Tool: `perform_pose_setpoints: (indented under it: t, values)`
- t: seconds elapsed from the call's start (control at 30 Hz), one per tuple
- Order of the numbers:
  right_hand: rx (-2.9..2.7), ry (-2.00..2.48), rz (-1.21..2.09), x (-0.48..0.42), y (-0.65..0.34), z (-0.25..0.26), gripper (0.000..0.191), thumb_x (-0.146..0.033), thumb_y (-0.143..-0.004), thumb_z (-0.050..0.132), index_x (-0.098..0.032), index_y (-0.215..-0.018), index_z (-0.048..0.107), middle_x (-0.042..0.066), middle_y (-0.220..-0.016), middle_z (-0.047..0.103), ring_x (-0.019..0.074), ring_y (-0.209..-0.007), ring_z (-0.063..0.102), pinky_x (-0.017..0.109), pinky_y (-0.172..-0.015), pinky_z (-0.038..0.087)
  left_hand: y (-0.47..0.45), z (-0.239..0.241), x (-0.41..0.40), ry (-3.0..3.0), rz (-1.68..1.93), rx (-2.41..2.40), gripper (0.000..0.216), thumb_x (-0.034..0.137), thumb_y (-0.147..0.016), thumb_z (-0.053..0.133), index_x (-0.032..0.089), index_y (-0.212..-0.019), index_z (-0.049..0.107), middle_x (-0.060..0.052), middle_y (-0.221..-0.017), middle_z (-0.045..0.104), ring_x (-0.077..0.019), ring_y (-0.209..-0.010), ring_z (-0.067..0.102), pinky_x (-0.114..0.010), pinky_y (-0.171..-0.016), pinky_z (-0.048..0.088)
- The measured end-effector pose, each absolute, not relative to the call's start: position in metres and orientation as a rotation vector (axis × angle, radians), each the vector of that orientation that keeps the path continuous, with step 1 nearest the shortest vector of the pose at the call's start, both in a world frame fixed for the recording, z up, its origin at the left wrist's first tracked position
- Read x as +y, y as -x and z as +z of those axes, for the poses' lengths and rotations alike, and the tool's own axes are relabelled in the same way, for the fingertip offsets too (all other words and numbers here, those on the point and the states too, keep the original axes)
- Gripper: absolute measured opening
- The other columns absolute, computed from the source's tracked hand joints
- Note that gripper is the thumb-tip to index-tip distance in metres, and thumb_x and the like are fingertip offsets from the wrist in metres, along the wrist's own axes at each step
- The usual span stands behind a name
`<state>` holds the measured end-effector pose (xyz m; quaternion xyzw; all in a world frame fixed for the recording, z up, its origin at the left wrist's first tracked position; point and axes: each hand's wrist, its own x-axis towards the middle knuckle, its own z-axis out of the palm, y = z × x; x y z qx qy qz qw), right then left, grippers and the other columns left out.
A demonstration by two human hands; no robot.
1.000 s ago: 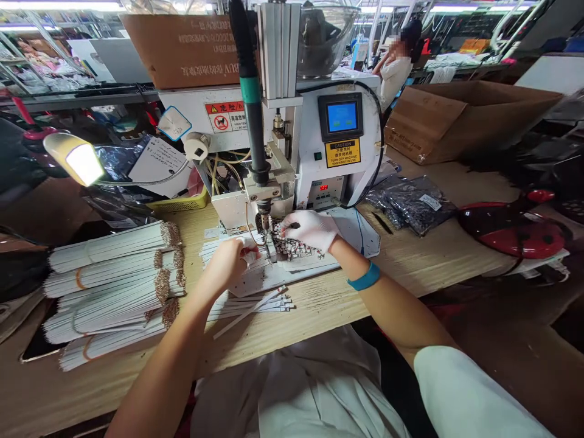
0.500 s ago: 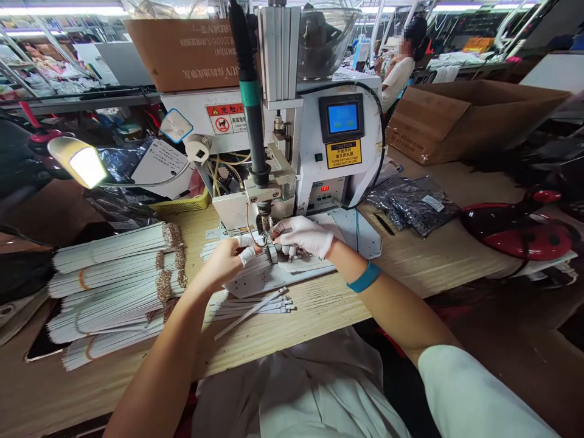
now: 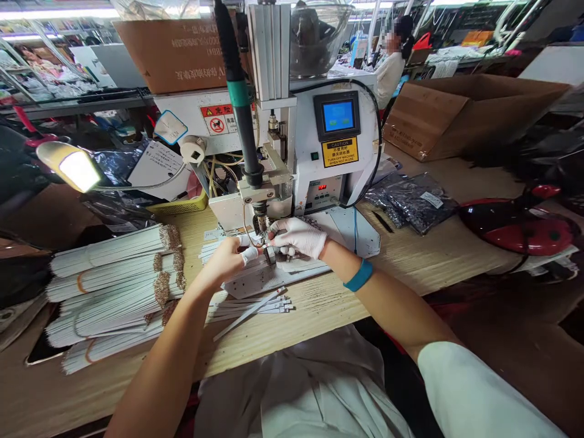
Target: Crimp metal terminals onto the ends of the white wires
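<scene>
From my end of the link, my left grip [image 3: 221, 266], its fingers taped, is closed with the fingertips at a small metal piece [image 3: 269, 255]. My gloved right grip [image 3: 298, 237] is closed on the same piece from the other side. I can't make out exactly what the piece is. It sits just below and near the press head [image 3: 261, 213], over a white board [image 3: 255, 281] that carries a row of white strips [image 3: 218, 250].

Nearer on the tabletop [image 3: 319, 310] lie loose strips [image 3: 250, 310]. Banded bundles [image 3: 109, 286] fill the left side, dark bags [image 3: 410, 198] lie to the right, and a co-worker [image 3: 387, 79] sits far beyond the machine.
</scene>
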<state>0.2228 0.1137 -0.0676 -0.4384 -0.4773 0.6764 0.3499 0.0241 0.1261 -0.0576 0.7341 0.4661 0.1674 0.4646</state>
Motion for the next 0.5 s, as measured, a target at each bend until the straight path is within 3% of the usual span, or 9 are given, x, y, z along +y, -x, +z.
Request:
perform_pose_setpoints:
  t: [0.5]
  values:
    - [-1.206, 1.154, 1.775, 0.1135, -0.2226, -0.0629, 0.022, -0.015, -0.064, 0.067, -0.015, -0.079, 0.051, -0.005, -0.056, 0.049, 0.0034, -0.039, 0.041, 0.013, -0.033, 0.023, -0.0260, -0.0527, 0.1279, -1.805, 0.428, 1.091, 0.017, 0.033, -0.065, 0.055, 0.015, -0.062, 0.055, 0.003, -0.061, 0.054, -0.0127, -0.063, 0.047, -0.020, -0.059, 0.035]
